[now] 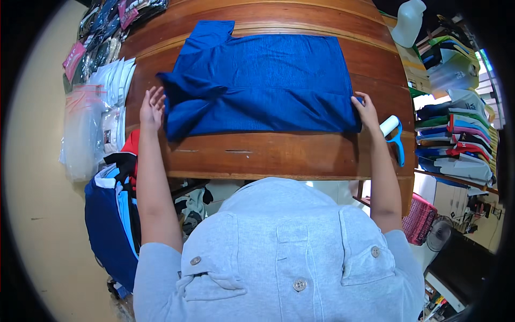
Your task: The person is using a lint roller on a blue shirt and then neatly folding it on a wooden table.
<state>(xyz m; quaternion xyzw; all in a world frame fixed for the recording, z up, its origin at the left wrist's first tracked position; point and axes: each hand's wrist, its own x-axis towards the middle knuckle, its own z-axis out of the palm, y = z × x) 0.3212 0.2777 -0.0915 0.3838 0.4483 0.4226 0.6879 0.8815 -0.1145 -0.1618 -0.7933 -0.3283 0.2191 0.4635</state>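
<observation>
A dark blue short-sleeved shirt (277, 80) lies sideways on the wooden table (273, 155), its hem to the right. One sleeve spreads flat at the upper left. The near side is folded inward over the body, and its fabric is bunched and creased at the left end. Beside that bunched end, my left hand (153, 108) is open, palm turned up and fingers apart. My right hand (366, 110) pinches the hem edge between thumb and fingers. Just right of that wrist lies a lint roller (396, 139) with a blue handle and white roll.
Clear plastic bags (82, 133) and packed white garments (116, 84) line the left edge. Dark folded clothes (110, 225) hang below them. A white plastic jug (408, 24) stands at the far right corner, near a rack of hanging shirts (458, 133). A pink basket (418, 221) sits lower right.
</observation>
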